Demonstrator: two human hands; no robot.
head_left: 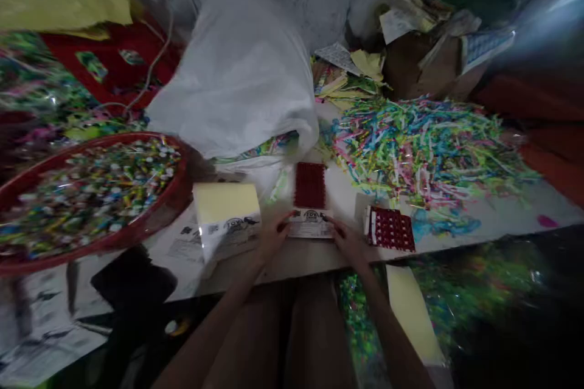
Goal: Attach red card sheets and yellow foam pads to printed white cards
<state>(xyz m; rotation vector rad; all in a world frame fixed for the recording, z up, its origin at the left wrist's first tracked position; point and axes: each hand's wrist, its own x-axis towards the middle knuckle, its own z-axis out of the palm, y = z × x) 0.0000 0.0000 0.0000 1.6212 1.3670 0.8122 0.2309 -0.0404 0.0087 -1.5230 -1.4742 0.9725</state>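
Red blister card (311,199) at 12 o'clock, half-packed; left hand (272,236) and right hand (347,242) grip its printed header; another card (390,228) lies finished at 3 o'clock.

**Two hands pinching a small printed card on a cluttered work surface**

The left hand (272,237) and right hand (347,242) are gripping opposite ends of a printed card (311,223), fingertips pressing on its edges. Just beyond the grip, a dark red studded sheet (310,185) is touching the card's far edge. Right of the grip, a second red studded piece (390,228) is lying. Left of it, a yellow-topped card stack (226,211) is sitting, with a red basin (170,200) of small colourful pieces farther left. Beyond, a white plastic bag (239,76) is slumping beside a multicoloured strip pile (424,146).
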